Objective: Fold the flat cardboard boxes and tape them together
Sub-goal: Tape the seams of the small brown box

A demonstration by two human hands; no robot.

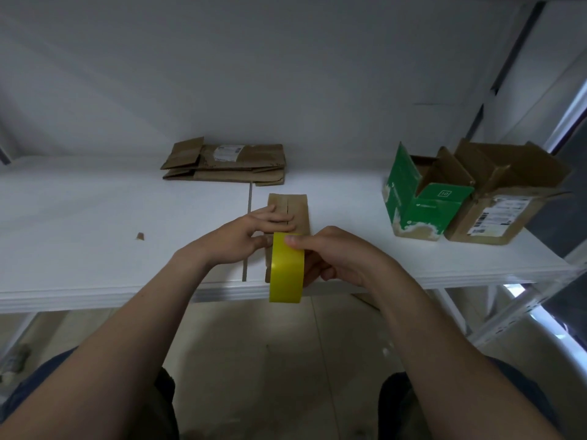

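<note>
Pale wall is seen behind a white table (95, 217), at whose near edge, about midway, a small cardboard box (298, 214) is set with its top flaps closed. The flaps are pressed down by the flat fingers of the left hand (251, 236). A yellow tape roll (286, 268) is gripped in the right hand (343, 258), over the box's near end. The seam should be held shut while tape is drawn straight along it. Flattened cardboard boxes (228, 163) are stacked at the far edge.

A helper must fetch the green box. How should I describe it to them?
On the white table, look at the right end, where two open boxes stand together. The green box is the left one; the brown box beside it is plain cardboard with a label.
</note>
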